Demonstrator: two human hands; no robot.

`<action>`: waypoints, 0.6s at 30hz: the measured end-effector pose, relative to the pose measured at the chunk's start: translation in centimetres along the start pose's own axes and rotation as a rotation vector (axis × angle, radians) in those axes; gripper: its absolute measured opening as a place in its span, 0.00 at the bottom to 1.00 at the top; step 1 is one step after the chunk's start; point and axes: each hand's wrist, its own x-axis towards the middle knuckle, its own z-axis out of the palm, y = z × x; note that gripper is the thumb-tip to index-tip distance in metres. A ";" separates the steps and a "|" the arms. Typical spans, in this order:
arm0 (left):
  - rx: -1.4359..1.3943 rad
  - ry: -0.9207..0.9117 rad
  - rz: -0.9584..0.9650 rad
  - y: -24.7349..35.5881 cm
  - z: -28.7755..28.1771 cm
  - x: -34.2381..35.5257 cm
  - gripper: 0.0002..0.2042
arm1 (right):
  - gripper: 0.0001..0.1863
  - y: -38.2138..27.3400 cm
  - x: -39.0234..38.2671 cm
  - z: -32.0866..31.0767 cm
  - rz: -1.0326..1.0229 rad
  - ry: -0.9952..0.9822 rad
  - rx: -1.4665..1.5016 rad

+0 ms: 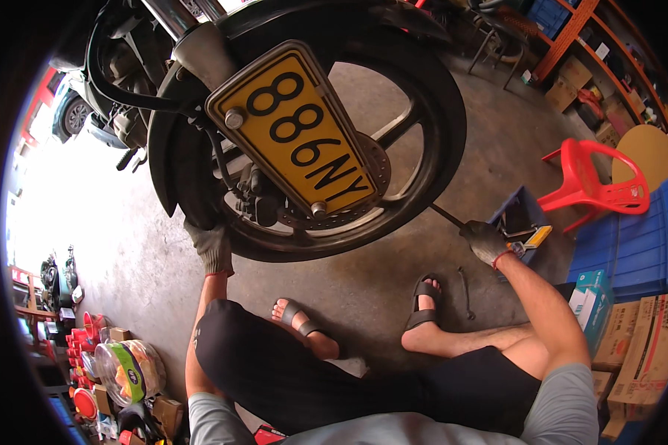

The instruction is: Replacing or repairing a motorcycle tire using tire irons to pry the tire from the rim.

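Note:
In front of me stands a motorcycle's front wheel with a black tyre [453,122], spokes and a brake disc [378,159]. A yellow number plate [293,126] with black characters hangs tilted before it. My left hand [211,245], in a grey knit glove, is closed against the lower left of the tyre, its fingertips partly hidden. My right hand [486,241], gloved too, is closed round a long, thin dark metal rod [447,215]. The rod's far end reaches the tyre's lower right edge; I cannot tell whether it touches.
A wrench [465,293] lies on the floor by my right foot. Right of it are a blue bin [518,211], a red plastic chair [597,178] and cardboard boxes [646,348]. A clear plastic jar [130,371] and red containers [89,330] stand at left.

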 end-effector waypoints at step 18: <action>0.003 0.016 0.054 -0.4 0.4 -0.2 0.38 | 0.11 1.6 3.3 0.6 -0.080 -0.022 -0.109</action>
